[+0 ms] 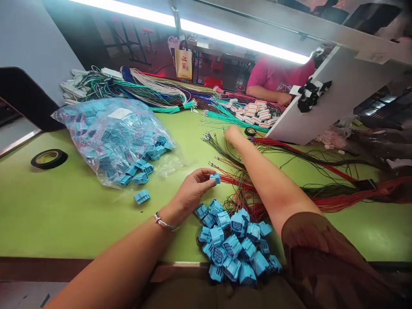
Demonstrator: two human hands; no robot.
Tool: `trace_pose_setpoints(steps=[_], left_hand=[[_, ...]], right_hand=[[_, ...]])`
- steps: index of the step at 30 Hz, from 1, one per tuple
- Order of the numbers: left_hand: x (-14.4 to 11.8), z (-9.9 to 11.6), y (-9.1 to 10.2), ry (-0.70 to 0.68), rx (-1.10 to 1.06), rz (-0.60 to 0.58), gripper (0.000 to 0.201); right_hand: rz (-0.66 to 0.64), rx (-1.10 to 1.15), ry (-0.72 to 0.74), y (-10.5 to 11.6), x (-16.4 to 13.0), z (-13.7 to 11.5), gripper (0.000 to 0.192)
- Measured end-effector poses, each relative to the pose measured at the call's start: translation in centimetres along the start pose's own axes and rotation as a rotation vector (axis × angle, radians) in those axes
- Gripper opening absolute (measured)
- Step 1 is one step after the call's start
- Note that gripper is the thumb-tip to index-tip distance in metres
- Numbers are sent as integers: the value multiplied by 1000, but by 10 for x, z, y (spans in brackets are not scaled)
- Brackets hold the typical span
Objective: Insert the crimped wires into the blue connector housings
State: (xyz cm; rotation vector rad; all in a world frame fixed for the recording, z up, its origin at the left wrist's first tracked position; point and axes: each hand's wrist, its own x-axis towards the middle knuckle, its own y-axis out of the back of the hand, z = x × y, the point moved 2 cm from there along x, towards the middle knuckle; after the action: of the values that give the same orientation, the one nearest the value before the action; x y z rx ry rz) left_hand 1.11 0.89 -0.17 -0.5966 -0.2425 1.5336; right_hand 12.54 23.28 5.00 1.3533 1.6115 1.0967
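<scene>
Black roll of tape (pixel 49 158) lies far left on the green surface (pixel 64 210). Clear plastic bag of blue connector housings (pixel 112 139) just right of it, mouth spilling a few. Left hand (pixel 193 191) pinches one small blue plastic connector (pixel 215 178) at fingertips, above the loose heap of blue connectors (pixel 233 242). Right hand (pixel 233 134) reaches onto the fanned dark wires (pixel 222 148); grip hidden, cannot tell. Best to single out one terminal end and keep the connector cavity facing it.

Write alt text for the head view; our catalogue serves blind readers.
The left hand pinches a small blue plastic connector above a heap of blue plastic connectors on a green table, while the right hand reaches to thin dark wires.
</scene>
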Motion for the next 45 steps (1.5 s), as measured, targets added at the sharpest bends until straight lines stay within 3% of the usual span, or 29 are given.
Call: trace_pose_setpoints(steps=[3,5,7,10,13,18,22,28,35,41,45], left_hand=[[0,0,0,0,-23,-2,33],[1,0,1,11,-44,8,34],[2,0,2,17,-67,12,34],[5,0,5,21,-100,2,33],[8,0,8,46,-104,3,33],[10,-1,9,63,-77,-26,36],[9,-2,9,58,-51,-40,33],[8,-1,8,43,-3,-58,33],[6,-3,4,-164,179,-32,32],[8,-10,9,-119,193,-36,34],[7,-9,8,-122,153,-5,36]], right_hand=[[-89,255,16,20,-36,5,10],[-249,639,42,23,-73,5,11],[-324,869,45,21,-111,7,12],[-243,910,81,10,-156,13,8],[-148,798,166,-2,-176,22,14],[-146,581,277,-17,-177,29,19],[-181,458,255,-23,-170,31,21],[-251,464,213,-24,-170,33,23],[-196,425,272,-24,-171,28,22],[-137,430,377,-30,-176,24,18],[-37,435,356,-30,-183,24,17]])
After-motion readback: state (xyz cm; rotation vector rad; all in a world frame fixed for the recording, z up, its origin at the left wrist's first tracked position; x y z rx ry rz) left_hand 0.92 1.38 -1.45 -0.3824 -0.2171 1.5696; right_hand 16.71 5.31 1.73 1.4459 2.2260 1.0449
